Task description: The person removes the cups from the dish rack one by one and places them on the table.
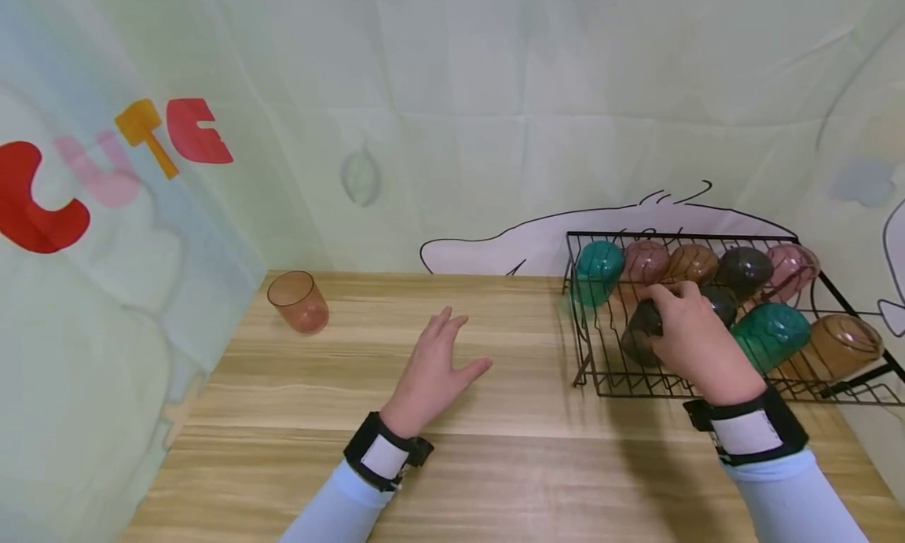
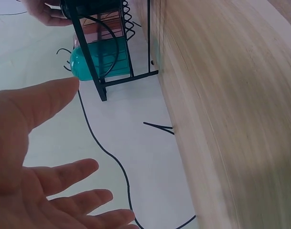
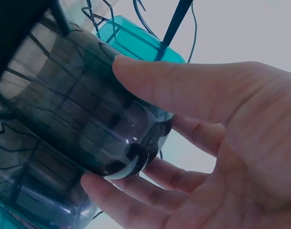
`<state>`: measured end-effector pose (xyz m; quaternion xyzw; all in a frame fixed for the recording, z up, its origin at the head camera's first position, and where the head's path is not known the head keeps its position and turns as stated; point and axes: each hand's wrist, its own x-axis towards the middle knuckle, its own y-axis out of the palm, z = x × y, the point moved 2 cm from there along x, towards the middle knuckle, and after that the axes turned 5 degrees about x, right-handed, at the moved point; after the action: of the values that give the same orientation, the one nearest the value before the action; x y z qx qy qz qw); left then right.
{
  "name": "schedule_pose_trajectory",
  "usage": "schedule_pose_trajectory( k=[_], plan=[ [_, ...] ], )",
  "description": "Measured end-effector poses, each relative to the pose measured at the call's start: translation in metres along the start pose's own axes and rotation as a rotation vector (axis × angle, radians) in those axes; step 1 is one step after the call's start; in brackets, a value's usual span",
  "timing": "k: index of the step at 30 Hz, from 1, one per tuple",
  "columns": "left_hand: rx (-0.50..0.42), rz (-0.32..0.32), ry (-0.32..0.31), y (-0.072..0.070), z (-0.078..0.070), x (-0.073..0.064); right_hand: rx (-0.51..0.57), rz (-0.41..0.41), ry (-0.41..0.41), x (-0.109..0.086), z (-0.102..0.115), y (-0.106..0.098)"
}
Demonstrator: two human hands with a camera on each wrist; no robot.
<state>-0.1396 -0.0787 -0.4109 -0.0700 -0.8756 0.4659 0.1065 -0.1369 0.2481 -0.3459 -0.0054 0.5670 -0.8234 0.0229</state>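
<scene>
My right hand (image 1: 696,335) grips a dark grey see-through cup (image 1: 640,335) at the near left of a black wire rack (image 1: 657,384). The right wrist view has the thumb on one side of this cup (image 3: 83,95) and fingers on the other, around its rounded base. The cup is bottom-up, its mouth toward the rack's wires. My left hand (image 1: 433,370) hovers over the wooden table (image 1: 509,449), fingers spread, holding nothing. An orange-pink cup (image 1: 298,302) rests tilted in the head view at the table's far left.
More upturned cups fill the rack: a teal cup (image 1: 599,272) at the back left, a green cup (image 1: 771,335) at the front, an amber cup (image 1: 844,346) at the right, plus several others. A printed cloth (image 1: 452,134) hangs behind the table.
</scene>
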Motion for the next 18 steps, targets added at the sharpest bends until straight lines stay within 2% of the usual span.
schedule_pose_trajectory(
  k=[14, 18],
  plan=[
    [-0.021, 0.025, -0.03, -0.001, -0.003, 0.002, -0.025, 0.018, -0.016, -0.008, 0.001, -0.01],
    [-0.033, 0.005, -0.041, -0.004, -0.003, 0.003, -0.016, -0.03, -0.014, -0.012, 0.004, -0.018]
  ],
)
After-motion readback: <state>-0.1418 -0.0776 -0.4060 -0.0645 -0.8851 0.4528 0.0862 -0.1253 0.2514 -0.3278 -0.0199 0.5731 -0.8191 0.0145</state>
